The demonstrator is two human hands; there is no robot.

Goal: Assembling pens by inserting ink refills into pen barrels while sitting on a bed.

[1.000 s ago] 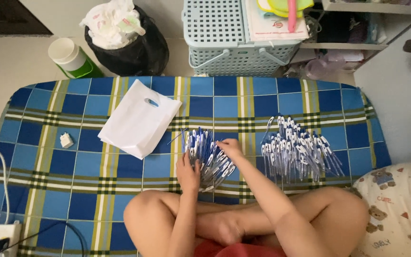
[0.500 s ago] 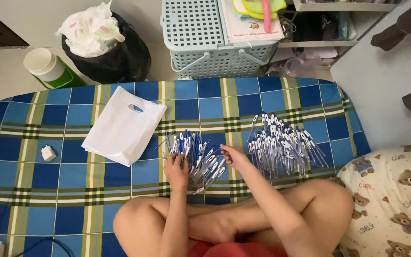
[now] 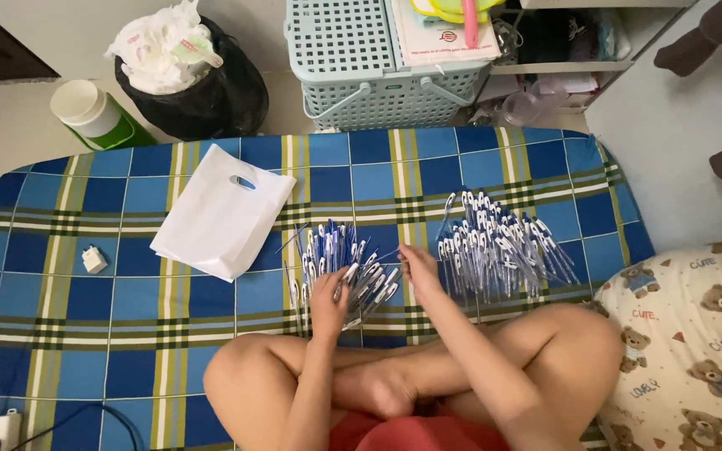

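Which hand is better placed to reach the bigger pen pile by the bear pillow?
Right, probably. The right hand rests on the blanket between the two piles, beside the larger pen pile. The left hand lies on the smaller pen pile, farther away.

I see a fanned pile of blue-and-white pens (image 3: 340,269) lying flat on the checked blanket, tips pointing mostly away from me. A second, larger pile (image 3: 499,242) of the same pens lies spread out just to its right.
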